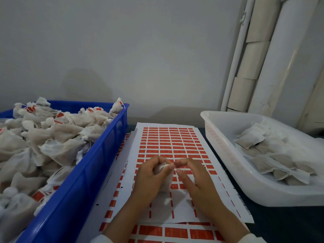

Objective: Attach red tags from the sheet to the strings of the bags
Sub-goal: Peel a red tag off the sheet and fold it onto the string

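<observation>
Progress is judged here from the two trays and the sheet. A white mesh bag [164, 174] is held in the curled fingers of the left hand [150, 178], its gathered neck pointing toward the right hand [194, 178]. The right thumb and forefinger are pinched narrow, just beside the left fingertips; something small is held there, but whether it is the string alone or a red tag with it cannot be told. Directly beneath the grip lies the sticker sheet [172, 146], with full rows of red tags [171, 137] beyond the hands. On the near side of the grip only thin red slivers remain in the rows, so that part is judged to be used up. Further sheets [175, 232] are seen under it, nearer the person.

To the left of the grip a blue crate [98, 165] is heaped with bags [57, 137], several of which show red tags; these are taken as finished work. To the right a white tub [228, 151] holds a smaller pile of bags [266, 155] on which no red is visible; these are taken as still to be tagged. The task is thus judged well advanced, with the held bag in hand and the tub's contents left.
</observation>
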The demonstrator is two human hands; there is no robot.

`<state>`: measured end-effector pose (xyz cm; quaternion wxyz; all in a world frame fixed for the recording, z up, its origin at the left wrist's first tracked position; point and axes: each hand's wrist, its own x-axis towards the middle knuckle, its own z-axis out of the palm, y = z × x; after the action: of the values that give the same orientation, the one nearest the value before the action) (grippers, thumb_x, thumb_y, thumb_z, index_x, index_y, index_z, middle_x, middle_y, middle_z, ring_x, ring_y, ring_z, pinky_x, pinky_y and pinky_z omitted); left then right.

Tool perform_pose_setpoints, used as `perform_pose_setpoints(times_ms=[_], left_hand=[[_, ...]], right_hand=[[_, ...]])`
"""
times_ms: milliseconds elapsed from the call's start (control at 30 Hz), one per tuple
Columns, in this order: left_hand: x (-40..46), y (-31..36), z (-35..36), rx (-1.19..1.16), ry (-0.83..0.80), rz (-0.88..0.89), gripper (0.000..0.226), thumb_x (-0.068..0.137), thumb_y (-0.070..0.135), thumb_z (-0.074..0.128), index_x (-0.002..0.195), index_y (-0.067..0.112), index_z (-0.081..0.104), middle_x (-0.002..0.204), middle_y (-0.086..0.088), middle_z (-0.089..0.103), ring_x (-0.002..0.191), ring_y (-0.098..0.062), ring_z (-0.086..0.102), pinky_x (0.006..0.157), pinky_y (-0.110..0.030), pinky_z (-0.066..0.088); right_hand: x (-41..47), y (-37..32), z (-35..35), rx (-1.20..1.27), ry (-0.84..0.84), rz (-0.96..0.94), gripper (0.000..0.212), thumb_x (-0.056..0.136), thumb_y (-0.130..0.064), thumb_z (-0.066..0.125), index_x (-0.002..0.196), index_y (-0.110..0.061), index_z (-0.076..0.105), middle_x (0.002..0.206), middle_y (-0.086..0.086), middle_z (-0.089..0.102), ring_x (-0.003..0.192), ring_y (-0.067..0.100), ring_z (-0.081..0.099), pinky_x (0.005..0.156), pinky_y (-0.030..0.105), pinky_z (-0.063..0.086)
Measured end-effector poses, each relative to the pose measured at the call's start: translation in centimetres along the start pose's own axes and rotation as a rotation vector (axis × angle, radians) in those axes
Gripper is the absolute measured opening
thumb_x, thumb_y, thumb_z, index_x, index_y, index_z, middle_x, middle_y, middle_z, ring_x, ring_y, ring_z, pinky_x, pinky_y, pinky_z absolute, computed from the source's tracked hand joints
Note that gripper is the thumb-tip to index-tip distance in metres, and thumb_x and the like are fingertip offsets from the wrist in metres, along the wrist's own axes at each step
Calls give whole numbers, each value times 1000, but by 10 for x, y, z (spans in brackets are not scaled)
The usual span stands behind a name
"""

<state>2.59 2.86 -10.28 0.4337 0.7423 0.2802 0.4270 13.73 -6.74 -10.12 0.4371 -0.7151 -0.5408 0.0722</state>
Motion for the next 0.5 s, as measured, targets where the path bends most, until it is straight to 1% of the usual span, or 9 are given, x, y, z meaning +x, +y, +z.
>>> perform_pose_setpoints(times_ms=[33,67,133,233,300,367,400,433,500], left_hand=[[-1,1,1,-17,-9,8,8,82,33,64,87,26,62,89,14,64,84,-5,61,65,-7,48],[-1,2,1,-33,-16,14,7,82,32,64,86,26,62,89,14,64,85,-5,61,65,-6,48],[-2,2,0,-55,-25,19,7,82,31,64,86,26,62,89,14,64,85,-5,61,64,-5,47],[-3,3,0,-94,-42,5,9,81,32,65,88,28,60,89,20,62,87,-1,59,63,-3,44],[-6,2,2,-131,-78,-20,26,75,35,71,96,33,56,92,27,58,90,4,58,61,-2,44],[-7,1,3,-96,-141,-71,45,68,37,78,103,37,50,98,29,53,91,0,59,59,-4,46],[-8,0,4,-40,-167,-74,46,68,37,78,103,38,49,98,28,52,90,-2,59,60,-5,47],[-8,-1,4,34,-179,-56,39,70,39,76,99,39,50,97,27,53,88,-2,60,61,-4,47],[-9,0,3,143,-154,-6,19,76,46,66,87,42,52,87,30,54,83,8,58,57,0,42]], right_hand=[[0,0,0,-9,-3,-2,8,88,-49,36,93,-47,42,101,-39,36,97,-16,40,87,-3,19],[1,-1,0,-19,11,-20,9,86,-47,36,91,-46,44,99,-37,40,95,-15,42,86,-4,20],[1,1,-1,-24,59,-62,12,81,-49,38,85,-44,48,92,-31,49,93,-8,49,87,2,28],[2,2,-2,-5,105,-88,9,81,-47,42,82,-42,50,87,-26,55,89,0,55,88,10,36],[3,5,-2,-11,152,-85,4,87,-39,47,84,-39,51,86,-23,56,86,2,56,83,8,38],[3,6,-1,10,208,-53,6,90,-33,49,85,-36,50,85,-20,58,84,2,57,76,5,38],[4,7,0,21,226,-32,4,90,-33,48,86,-34,51,86,-19,58,83,2,57,75,5,38],[4,8,0,23,237,-15,5,89,-35,46,88,-32,51,88,-19,58,83,2,57,74,4,38],[3,8,1,14,243,1,16,84,-44,39,91,-33,49,90,-24,54,84,-1,56,75,2,36]])
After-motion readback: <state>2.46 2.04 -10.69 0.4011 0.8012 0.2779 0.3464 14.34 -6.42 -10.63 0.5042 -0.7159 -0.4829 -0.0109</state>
